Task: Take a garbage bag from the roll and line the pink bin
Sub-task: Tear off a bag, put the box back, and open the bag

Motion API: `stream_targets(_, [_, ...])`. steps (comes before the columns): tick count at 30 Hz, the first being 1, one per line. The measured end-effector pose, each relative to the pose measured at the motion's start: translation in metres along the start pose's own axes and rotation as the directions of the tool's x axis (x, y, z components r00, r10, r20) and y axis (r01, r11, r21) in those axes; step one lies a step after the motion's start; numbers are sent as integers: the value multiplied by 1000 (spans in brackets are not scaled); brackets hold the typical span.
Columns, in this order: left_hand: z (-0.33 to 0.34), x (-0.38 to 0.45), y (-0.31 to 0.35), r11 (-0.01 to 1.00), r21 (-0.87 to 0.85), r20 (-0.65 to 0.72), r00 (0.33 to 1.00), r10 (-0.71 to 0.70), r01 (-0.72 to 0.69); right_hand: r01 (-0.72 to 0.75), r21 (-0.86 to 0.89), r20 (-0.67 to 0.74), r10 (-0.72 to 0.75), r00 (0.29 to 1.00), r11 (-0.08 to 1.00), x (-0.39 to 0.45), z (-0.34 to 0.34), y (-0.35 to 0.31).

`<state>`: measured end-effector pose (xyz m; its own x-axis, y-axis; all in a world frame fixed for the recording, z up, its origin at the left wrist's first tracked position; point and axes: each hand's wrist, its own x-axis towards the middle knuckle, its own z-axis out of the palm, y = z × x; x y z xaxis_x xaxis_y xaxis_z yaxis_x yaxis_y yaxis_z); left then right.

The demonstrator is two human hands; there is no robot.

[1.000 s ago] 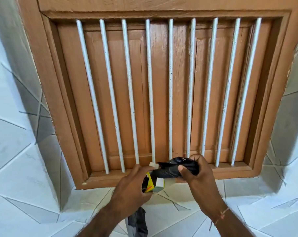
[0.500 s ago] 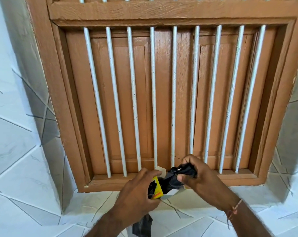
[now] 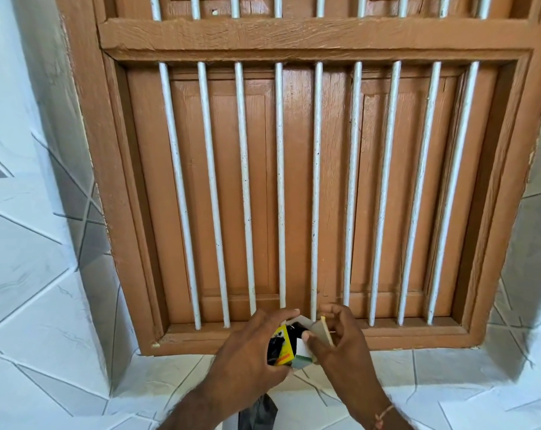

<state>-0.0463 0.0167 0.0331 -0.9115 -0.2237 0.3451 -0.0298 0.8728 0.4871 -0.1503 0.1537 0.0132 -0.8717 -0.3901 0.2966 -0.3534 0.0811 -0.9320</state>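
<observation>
My left hand grips a small yellow, black and white garbage bag box just above the tiled sill. The black roll shows only as a dark patch inside the box's open top. The thumb and fingers of my right hand pinch the box's grey cardboard flap. A black garbage bag hangs under my left forearm; what holds it is hidden. The pink bin is out of view.
A brown wooden window frame with shut shutters and several white vertical bars fills the view right behind my hands. A white tiled sill and tiled walls surround it.
The black roll that my right hand held outside the box is now down inside it, and that hand has shifted to the flap. The view has moved closer to the window and tilted upward.
</observation>
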Motion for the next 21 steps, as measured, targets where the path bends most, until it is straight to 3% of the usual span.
stream_targets(7, [3, 1, -3, 998, -63, -41, 999, -27, 25, -53, 240, -41, 65, 997, 969, -3, 9, 0])
stream_targets(12, [1, -1, -1, 997, -70, -38, 999, -22, 19, -158, 426, -107, 224, 969, 891, -8, 7, -4])
stream_targets(15, [5, -3, 2, 1000, -11, -16, 1000, -6, 6, -160, 399, -131, 229, 965, 903, -11, 8, -4])
stream_targets(21, [4, -2, 6, 996, 92, -59, 998, -8, 14, -93, 249, 6, 95, 995, 964, -20, 15, -3])
